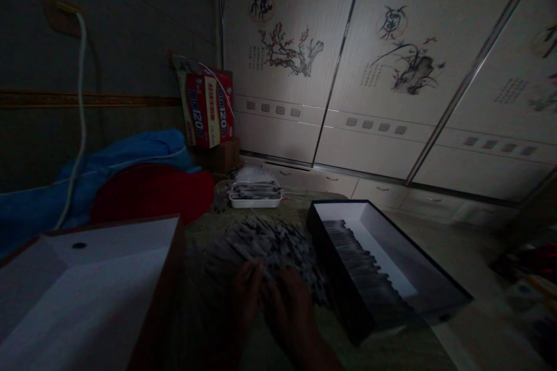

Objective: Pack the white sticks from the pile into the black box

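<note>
The light is dim. My left hand (246, 293) is at the near edge of a heap of thin, dark and greyish stick-like pieces (272, 243), its fingers pinched together. Close beside it on the right, my right hand (289, 304) has its fingers curled in over the same heap. What either hand grips is too dark and small to make out. To the right, an open dark box (409, 243) with a white inside holds a row of similar pieces (357, 261) laid side by side. Behind the heap stands a white tray (256, 203) filled with more thin pieces.
A large open box with a white inside (113, 278) stands at the near left. Past it lie a red cloth (152, 194) and a blue cloth (130, 151). A white cable (82, 98) hangs from a wall socket. Red-and-white cartons (206, 107) stand before sliding cabinet doors (282, 40).
</note>
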`<state>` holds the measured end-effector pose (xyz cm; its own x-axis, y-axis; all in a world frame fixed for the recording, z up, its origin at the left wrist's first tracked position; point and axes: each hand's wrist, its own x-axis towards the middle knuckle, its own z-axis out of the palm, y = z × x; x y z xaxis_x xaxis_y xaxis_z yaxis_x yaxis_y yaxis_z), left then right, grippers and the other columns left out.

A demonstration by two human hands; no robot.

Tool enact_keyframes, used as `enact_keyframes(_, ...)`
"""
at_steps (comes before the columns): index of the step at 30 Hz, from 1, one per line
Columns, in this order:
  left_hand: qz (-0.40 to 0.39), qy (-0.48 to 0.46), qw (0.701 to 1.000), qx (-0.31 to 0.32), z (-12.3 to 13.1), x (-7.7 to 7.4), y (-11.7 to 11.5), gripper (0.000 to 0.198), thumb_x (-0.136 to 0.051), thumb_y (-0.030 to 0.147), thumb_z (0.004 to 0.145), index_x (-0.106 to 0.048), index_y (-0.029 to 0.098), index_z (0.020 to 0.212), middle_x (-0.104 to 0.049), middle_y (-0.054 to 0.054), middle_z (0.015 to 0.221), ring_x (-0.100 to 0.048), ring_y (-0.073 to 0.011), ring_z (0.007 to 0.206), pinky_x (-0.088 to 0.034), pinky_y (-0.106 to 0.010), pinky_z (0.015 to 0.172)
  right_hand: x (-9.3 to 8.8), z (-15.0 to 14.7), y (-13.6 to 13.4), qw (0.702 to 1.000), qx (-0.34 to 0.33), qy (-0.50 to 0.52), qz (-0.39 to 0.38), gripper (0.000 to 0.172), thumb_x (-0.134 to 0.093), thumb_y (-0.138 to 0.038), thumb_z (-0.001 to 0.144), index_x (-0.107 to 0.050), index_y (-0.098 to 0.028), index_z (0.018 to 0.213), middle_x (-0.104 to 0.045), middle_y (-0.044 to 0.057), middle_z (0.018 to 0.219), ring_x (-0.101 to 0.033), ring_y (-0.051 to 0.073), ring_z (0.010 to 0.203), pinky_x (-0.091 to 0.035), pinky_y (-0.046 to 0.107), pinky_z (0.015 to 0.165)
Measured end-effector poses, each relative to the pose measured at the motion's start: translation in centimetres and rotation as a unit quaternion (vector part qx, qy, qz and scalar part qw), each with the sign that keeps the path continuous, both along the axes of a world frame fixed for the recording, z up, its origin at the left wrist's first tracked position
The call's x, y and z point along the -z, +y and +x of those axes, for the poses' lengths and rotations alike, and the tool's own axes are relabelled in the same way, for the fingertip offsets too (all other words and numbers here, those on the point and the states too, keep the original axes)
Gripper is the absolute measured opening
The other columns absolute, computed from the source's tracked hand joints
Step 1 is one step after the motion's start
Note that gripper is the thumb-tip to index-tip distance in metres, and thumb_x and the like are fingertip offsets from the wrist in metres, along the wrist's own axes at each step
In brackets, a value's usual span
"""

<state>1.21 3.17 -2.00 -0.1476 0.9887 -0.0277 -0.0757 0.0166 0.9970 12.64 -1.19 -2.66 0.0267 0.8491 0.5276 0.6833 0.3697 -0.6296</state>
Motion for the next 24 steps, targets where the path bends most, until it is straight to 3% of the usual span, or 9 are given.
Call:
enact_keyframes(3, 0.022, -0.007, 0.999, -0.025, -0.3, 0.6, 0.4, 0.036, -0.061, 0.054, 0.065, -0.056, 0.019, 0.06, -0.055, 0.004, 0.043, -0.05, -0.012, 0.038, -0.039, -0.023, 0.04, -0.2, 1.2, 0.6, 0.994, 0.071, -0.063, -0.05, 0.021, -0.04, -0.021, 0.091, -0.06, -0.02, 0.087, -0.061, 0.003, 0.083, -0.058, 0.015, 0.077, -0.044, 0.024, 0.069)
enact_keyframes(6, 0.021, -0.022, 0.999, -0.041, -0.5, 0.8, 0.5, 0.037, -0.059, 0.055, 0.067, -0.053, 0.02, 0.059, -0.054, 0.005, 0.04, -0.047, -0.0117, 0.034, -0.035, -0.022, 0.036, -0.2, 2.9, 1.9, 0.969, 0.18, -0.137, -0.096, 0.021, -0.042, -0.012, 0.085, -0.061, -0.018, 0.094, -0.062, 0.009, 0.091, -0.06, 0.02, 0.083, -0.046, 0.029, 0.072)
enact_keyframes(8, 0.027, -0.021, 0.998, -0.044, -0.5, 0.7, 0.5, 0.036, -0.059, 0.055, 0.068, -0.052, 0.02, 0.06, -0.054, 0.005, 0.04, -0.048, -0.0118, 0.034, -0.036, -0.022, 0.037, -0.2, 4.0, 2.8, 0.958, 0.21, -0.157, -0.117, 0.026, -0.048, -0.007, 0.078, -0.061, -0.015, 0.099, -0.062, 0.013, 0.097, -0.062, 0.024, 0.086, -0.046, 0.032, 0.071)
enact_keyframes(15, 0.047, 0.026, 0.997, -0.059, -0.6, 0.0, 0.0, 0.037, -0.056, 0.054, 0.072, -0.051, 0.021, 0.055, -0.053, 0.005, 0.04, -0.048, -0.0114, 0.037, -0.039, -0.023, 0.041, -0.9, 5.5, 5.4, 0.924, 0.251, -0.231, -0.174, 0.045, -0.032, 0.008, 0.077, -0.057, -0.007, 0.111, -0.059, 0.02, 0.109, -0.065, 0.023, 0.09, -0.047, 0.029, 0.071)
enact_keyframes(24, 0.038, 0.005, 0.998, -0.047, -0.6, -0.6, 0.0, 0.039, -0.057, 0.056, 0.069, -0.05, 0.021, 0.053, -0.052, 0.004, 0.038, -0.047, -0.0115, 0.034, -0.037, -0.022, 0.037, -1.7, 5.3, 7.1, 0.914, 0.251, -0.252, -0.195, 0.034, -0.04, 0.005, 0.081, -0.062, -0.008, 0.103, -0.063, 0.019, 0.098, -0.068, 0.019, 0.078, -0.046, 0.024, 0.062)
